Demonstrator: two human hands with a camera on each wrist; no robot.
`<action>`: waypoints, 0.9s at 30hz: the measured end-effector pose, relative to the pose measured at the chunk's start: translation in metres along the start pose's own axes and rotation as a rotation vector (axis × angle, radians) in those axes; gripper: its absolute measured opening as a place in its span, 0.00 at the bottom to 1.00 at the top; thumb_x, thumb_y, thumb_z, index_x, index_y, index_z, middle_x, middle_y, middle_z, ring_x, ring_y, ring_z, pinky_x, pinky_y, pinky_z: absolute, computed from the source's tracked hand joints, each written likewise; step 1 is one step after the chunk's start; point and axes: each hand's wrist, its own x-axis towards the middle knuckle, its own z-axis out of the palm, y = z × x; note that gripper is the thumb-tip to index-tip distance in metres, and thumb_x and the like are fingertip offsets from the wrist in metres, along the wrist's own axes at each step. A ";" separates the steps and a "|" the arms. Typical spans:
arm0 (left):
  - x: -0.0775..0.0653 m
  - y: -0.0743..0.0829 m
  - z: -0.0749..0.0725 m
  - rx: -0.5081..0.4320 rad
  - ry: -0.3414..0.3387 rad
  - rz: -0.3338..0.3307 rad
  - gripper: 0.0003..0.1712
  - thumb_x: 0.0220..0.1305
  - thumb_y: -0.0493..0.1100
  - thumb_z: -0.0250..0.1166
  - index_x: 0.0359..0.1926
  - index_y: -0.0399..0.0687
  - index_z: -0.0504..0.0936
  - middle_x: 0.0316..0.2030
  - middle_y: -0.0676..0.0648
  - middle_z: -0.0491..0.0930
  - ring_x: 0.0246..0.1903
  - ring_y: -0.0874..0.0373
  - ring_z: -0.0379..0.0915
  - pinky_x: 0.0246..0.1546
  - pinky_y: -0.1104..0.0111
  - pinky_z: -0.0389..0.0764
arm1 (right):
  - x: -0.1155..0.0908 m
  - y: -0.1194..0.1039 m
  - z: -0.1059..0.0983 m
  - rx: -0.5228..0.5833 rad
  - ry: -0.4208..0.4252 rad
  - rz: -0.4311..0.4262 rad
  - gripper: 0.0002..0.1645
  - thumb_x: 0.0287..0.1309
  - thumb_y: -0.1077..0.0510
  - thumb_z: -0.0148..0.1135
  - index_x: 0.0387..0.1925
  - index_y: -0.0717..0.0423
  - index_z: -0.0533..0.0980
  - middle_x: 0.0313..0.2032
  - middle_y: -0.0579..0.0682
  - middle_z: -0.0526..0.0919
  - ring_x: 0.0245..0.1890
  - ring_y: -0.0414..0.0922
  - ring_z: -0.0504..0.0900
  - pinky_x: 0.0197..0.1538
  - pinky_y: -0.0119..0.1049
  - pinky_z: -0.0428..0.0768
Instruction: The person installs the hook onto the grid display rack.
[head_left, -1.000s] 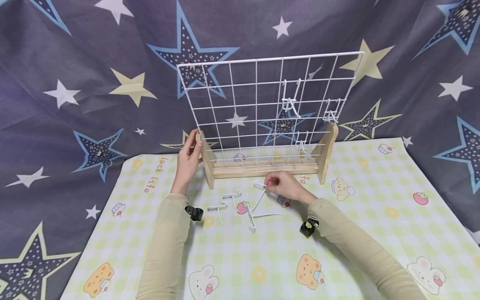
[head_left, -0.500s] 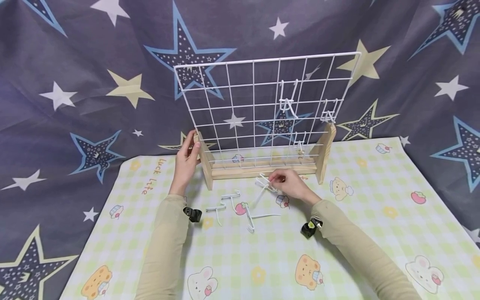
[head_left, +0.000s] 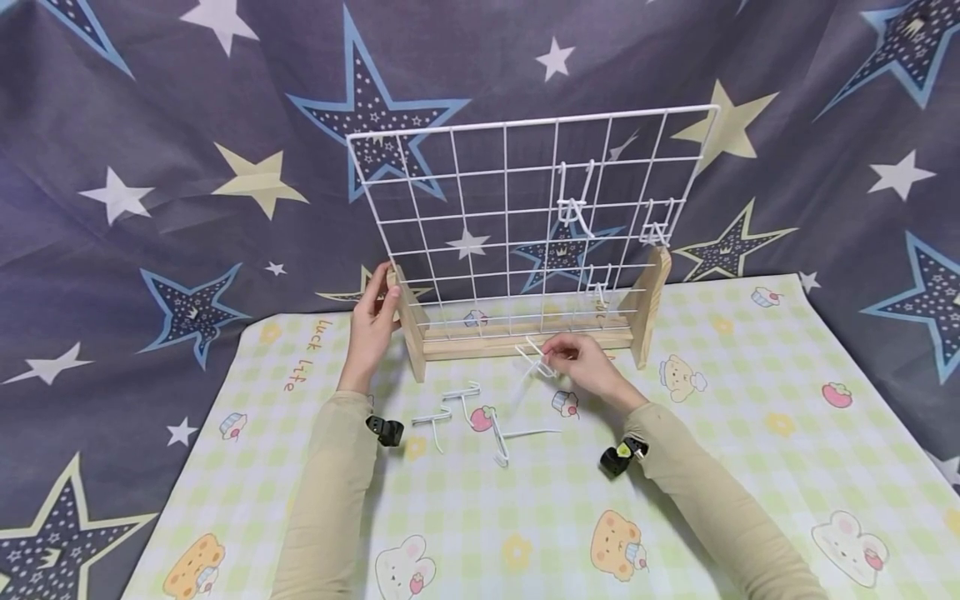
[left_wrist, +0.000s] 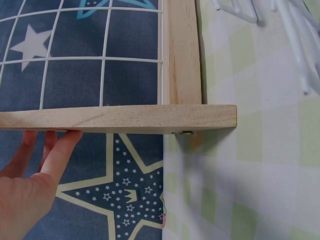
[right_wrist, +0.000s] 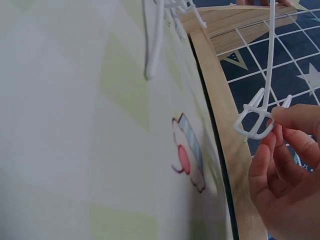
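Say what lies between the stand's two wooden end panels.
The wire grid, bearing three hooks, and the wooden crossbar lie there, in the head view.

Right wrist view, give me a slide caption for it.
The right hand pinches a white hook near a wooden bar, with a wire grid behind.

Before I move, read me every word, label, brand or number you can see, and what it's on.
"luck life": on the tablecloth, left of your left hand.
Partial lettering near your right hand: also on the tablecloth, too blocked by the rack to read in full.
No other readable words, labels, brands or numbers.
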 end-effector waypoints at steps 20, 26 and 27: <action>-0.001 0.003 0.001 0.000 -0.005 -0.017 0.28 0.75 0.40 0.50 0.72 0.44 0.60 0.46 0.45 0.68 0.42 0.55 0.70 0.45 0.60 0.83 | -0.005 -0.050 -0.008 0.097 0.077 -0.034 0.12 0.55 0.76 0.59 0.42 0.80 0.74 0.36 0.69 0.80 0.33 0.53 0.77 0.37 0.27 0.77; -0.001 0.002 0.001 -0.004 0.003 -0.023 0.28 0.75 0.41 0.51 0.73 0.45 0.60 0.48 0.44 0.68 0.41 0.58 0.70 0.44 0.64 0.84 | 0.008 -0.033 -0.011 0.127 0.109 -0.056 0.11 0.57 0.74 0.61 0.43 0.75 0.76 0.36 0.63 0.81 0.32 0.48 0.78 0.36 0.27 0.79; -0.001 0.002 0.001 -0.002 0.003 -0.018 0.28 0.75 0.41 0.51 0.73 0.45 0.60 0.48 0.44 0.68 0.41 0.58 0.70 0.44 0.64 0.84 | 0.009 -0.033 -0.012 0.131 0.115 -0.059 0.12 0.57 0.73 0.61 0.43 0.75 0.76 0.36 0.62 0.82 0.32 0.47 0.78 0.37 0.27 0.79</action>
